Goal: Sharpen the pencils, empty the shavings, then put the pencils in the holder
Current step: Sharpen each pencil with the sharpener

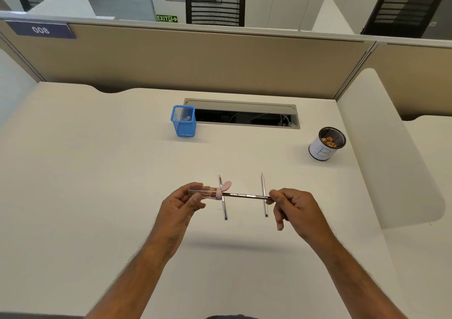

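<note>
My left hand [182, 205] grips a clear pink sharpener [208, 192] with shavings inside and its pink lid flipped open. A dark pencil [247, 195] sticks sideways into the sharpener, and my right hand [296, 206] pinches its far end. Both hands hover above the desk. Two more pencils lie on the desk below, points facing away: one [223, 208] under the sharpener and one [264, 196] near my right fingers. A blue mesh holder [184, 122] stands at the back centre. A round mesh cup [326, 145] with a white label holds shavings at the right.
The white desk [97, 172] has an open cable tray slot [244, 115] behind the blue holder. Beige partition panels [195, 62] close off the back, and a white side divider [381, 147] rises at the right.
</note>
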Demonstrator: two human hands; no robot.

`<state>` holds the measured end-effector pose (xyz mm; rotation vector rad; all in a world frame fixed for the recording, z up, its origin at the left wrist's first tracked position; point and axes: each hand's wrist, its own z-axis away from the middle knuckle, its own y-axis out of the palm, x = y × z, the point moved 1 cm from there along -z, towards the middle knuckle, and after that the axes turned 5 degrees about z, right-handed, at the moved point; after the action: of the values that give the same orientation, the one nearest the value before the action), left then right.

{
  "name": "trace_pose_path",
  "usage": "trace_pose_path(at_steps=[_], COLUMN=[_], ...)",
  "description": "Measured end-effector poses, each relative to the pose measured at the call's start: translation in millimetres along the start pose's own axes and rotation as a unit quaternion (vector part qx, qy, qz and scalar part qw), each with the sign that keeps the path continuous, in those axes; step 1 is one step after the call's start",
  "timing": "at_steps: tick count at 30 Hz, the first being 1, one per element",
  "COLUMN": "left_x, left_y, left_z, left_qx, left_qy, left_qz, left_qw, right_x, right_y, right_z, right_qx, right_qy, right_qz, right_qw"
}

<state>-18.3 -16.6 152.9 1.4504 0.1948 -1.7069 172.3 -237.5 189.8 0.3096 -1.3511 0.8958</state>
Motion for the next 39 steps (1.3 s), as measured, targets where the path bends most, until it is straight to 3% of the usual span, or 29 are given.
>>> trace_pose_path(at_steps=[8, 24, 29, 34, 39], left_x=[0.7, -2.2, -0.5, 1.3, 0.9], left_y=[-0.9, -6.6, -5.7, -7.1, -6.1], left_z=[-2.6, -2.6, -1.3, -4.7, -6.9], left_qx=[-0.015, 0.002, 0.001, -0.007, -0.018], left_qy=[0.008, 0.001, -0.001, -0.003, 0.010], left_qz=[0.008, -0.005, -0.022, -0.049, -0.028], left_qw=[1.000, 1.000, 1.000, 0.999, 0.999], right_x=[0.9, -5.0, -12.2, -13.2, -5.8], right_y=[-2.9, 8.0, 6.3, 3.3, 0.5], right_z=[1.1, 5.8, 0.6, -0.3, 1.0], right_qx=[-0.005, -0.040, -0.015, 0.033, 0.018], right_qy=[-0.032, -0.054, -0.008, 0.044, -0.006], right_qz=[-0.047, 0.037, 0.083, 0.028, -0.024], right_qw=[0.998, 0.997, 0.996, 0.998, 1.000])
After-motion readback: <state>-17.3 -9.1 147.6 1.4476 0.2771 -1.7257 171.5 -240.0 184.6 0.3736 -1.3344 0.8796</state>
